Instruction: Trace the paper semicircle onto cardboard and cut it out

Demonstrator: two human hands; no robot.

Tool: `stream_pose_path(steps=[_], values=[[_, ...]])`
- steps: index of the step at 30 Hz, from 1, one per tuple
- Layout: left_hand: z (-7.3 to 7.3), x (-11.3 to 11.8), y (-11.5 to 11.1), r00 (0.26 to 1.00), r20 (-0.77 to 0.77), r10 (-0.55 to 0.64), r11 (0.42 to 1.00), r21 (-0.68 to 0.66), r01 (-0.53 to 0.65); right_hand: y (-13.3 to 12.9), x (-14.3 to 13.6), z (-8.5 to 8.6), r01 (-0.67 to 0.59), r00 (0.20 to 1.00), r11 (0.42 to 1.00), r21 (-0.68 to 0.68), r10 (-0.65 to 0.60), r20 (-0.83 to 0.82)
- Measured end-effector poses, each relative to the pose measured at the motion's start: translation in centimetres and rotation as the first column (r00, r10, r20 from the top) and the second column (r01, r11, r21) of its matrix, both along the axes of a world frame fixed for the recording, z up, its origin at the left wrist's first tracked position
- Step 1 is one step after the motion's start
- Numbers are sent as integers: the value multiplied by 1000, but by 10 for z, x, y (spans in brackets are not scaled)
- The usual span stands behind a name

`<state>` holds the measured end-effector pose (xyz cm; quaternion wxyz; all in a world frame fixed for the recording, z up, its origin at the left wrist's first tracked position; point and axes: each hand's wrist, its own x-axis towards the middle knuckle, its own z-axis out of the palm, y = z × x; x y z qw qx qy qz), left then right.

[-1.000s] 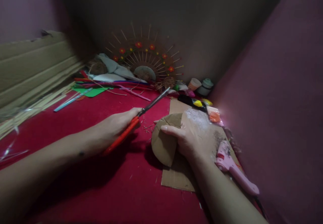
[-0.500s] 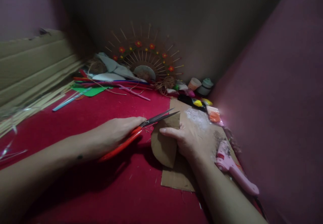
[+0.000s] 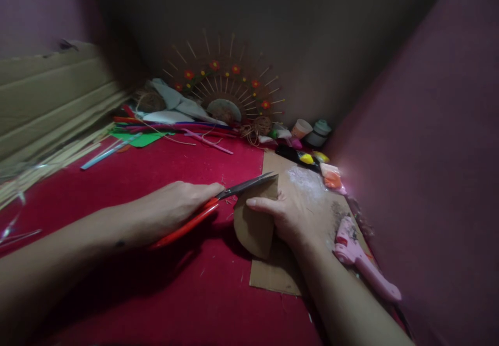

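My left hand point(image 3: 183, 203) is wrapped round the handles of a pair of scissors point(image 3: 191, 225) with orange-red grips and dark blades. The blades point right and lie nearly together at the top edge of a rounded piece of cardboard point(image 3: 255, 226). That brown piece is pinched in my right hand point(image 3: 288, 213), its thumb flat on the near face and the other fingers hidden behind. Beneath them, a flat cardboard sheet point(image 3: 275, 277) rests on the red surface point(image 3: 175, 294), bearing a whitish dried patch.
A pink glue gun point(image 3: 364, 263) lies at the right by the wall. Along the back are a stick fan with red flowers point(image 3: 226, 83), twine point(image 3: 257, 128), pipe cleaners point(image 3: 167, 128), a small cup point(image 3: 301, 129) and clay packets point(image 3: 331, 177). Thin sticks point(image 3: 58, 161) and corrugated cardboard point(image 3: 47, 96) occupy the left.
The scissor blades have closed from a narrow gap to almost together at the cardboard's top edge. Both hands keep nearly the same place.
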<state>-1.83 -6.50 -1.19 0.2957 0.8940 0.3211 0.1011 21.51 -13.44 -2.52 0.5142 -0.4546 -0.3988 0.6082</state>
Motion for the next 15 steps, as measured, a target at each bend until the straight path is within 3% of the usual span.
stream_pose_path(steps=[4, 7, 11, 15], values=[[7, 2, -2, 996, -84, -33, 999, 0, 33, 1, 2, -5, -15, 1000, 1000, -8, 15, -4], [9, 2, -2, 999, 2, -41, 999, 6, 41, 1, 2, -6, 28, 1000, 1000, -1, -28, 9], [6, 2, 2, 978, 177, 108, 994, -42, -102, 1, 0, -3, 69, 997, 997, -22, -69, 18], [4, 5, 3, 976, 187, 115, 991, -93, -98, 1, 0, -3, 49, 999, 999, -17, -50, -8]])
